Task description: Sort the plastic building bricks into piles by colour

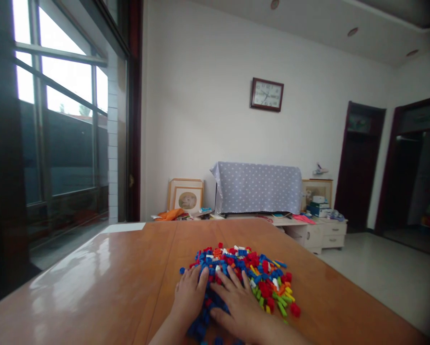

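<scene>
A wide heap of small plastic building blocks [252, 261] in blue, red, green, yellow, orange and white lies on the wooden table. My left hand [189, 294] rests at the heap's left edge, palm down, its fingers stretched forward against the blocks. Over the near middle of the pile my right hand [236, 302] lies flat with fingers spread. Between and under both hands show mostly blue blocks [199, 328]; some are hidden by the palms. Neither hand grasps a block that I can make out.
The brown table [128, 278] reaches well to both sides. A white sheet [124, 227] lies at its far left corner. Beyond stand a cloth-covered television-like shape [258, 188], framed pictures [188, 197] and a white cabinet [333, 235]. Glass doors [67, 143] are on the left.
</scene>
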The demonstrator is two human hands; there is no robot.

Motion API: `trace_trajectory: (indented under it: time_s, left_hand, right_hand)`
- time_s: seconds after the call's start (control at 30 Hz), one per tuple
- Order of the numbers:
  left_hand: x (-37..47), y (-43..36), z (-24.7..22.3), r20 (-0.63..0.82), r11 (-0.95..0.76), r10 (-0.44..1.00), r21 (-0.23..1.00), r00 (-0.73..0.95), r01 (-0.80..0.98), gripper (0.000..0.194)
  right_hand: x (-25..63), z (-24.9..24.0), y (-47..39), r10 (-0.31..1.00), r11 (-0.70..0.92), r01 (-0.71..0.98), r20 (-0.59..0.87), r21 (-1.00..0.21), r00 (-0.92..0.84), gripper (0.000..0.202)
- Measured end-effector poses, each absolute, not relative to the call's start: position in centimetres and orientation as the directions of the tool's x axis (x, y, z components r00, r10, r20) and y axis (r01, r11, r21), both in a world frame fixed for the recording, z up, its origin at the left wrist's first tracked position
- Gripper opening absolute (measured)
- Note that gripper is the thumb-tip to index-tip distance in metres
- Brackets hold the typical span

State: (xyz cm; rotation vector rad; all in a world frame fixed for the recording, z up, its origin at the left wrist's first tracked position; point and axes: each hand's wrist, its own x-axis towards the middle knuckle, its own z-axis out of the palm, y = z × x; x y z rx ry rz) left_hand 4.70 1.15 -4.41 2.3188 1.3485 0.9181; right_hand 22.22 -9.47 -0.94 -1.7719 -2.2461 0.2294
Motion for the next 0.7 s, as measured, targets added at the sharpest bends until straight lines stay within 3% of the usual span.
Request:
trace_trajectory:
  time_s: [0.27, 0.47, 0.7]
  left_hand:
    - [5.4, -1.0, -4.3, 0.198, -0.471, 0.88, 0.479, 0.431, 0.741, 0.082]
    - [5.1, -2.2, -3.2, 0.176, -0.584, 0.803, 0.428, 0.57, 0.69, 0.087]
    - [5.0, -1.8, -3.2, 0.176, -0.549, 0.832, 0.394, 0.526, 0.737, 0.075]
  right_hand:
    - [25.2, -1.2, -6.7, 0.991, 0.084, 0.975, 0.121, -0.205, -0.06, 0.067]
    - [28.5, -1.3, -5.8, 0.995, 0.001, 0.978, 0.103, -0.209, 0.021, 0.065]
    - [31.4, -0.8, -6.9, 0.985, -0.071, 0.973, 0.14, -0.222, 0.104, 0.073]
